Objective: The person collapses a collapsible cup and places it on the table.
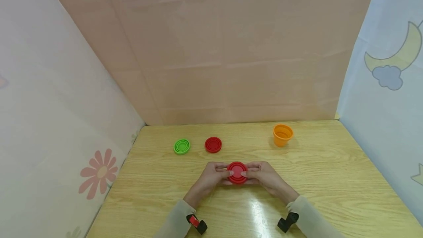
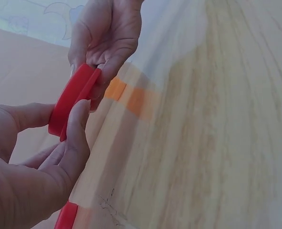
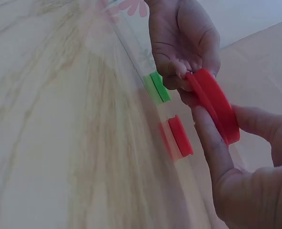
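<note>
Both hands hold one red collapsible cup [image 1: 237, 179], folded to a flat disc, above the front middle of the table. My left hand [image 1: 210, 176] pinches its left side, thumb on the face turned to me and fingers behind. On the opposite side my right hand [image 1: 265, 175] pinches it the same way. In the left wrist view the folded cup [image 2: 67, 102] stands edge-on between the two hands, its wider rim on the table side. The right wrist view shows the cup [image 3: 217, 107] tilted, with fingertips at its rim.
Farther back on the wooden table [image 1: 158, 194] lie a folded green cup [image 1: 181, 146] and another folded red cup [image 1: 213, 145]. An orange cup [image 1: 282, 136], standing expanded, is at the back right. Patterned side sheets [image 1: 49, 102] and a tan back sheet [image 1: 231, 47] enclose the table.
</note>
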A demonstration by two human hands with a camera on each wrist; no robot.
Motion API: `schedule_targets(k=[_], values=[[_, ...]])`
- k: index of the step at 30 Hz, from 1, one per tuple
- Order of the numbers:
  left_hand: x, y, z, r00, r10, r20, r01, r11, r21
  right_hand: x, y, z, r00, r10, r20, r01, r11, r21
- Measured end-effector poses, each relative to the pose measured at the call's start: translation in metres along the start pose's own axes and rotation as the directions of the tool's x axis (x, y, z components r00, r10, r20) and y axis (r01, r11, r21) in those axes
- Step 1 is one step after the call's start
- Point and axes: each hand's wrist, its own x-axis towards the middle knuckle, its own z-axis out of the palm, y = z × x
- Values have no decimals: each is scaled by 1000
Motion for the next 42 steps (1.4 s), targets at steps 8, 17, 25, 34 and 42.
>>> schedule_targets(k=[8, 17, 25, 34, 42], values=[[1, 0, -7, 998, -59, 34, 63, 991, -115, 0, -4, -4, 998, -52, -36, 44, 980, -196], [0, 5, -11, 983, -121, 138, 148, 968, -202, -2, -10, -3, 995, -92, 33, 97, 951, -294], [-1, 4, -15, 974, -134, 185, 171, 964, -202, -1, -7, -2, 997, -79, 3, 75, 942, -326], [-1, 5, -15, 985, -84, 151, 107, 983, -152, -1, -6, -3, 995, -71, -68, 53, 970, -239], [-4, 6, -16, 996, 15, 90, -15, 1000, 0, -2, -8, -7, 996, -30, -84, 19, 990, -139]])
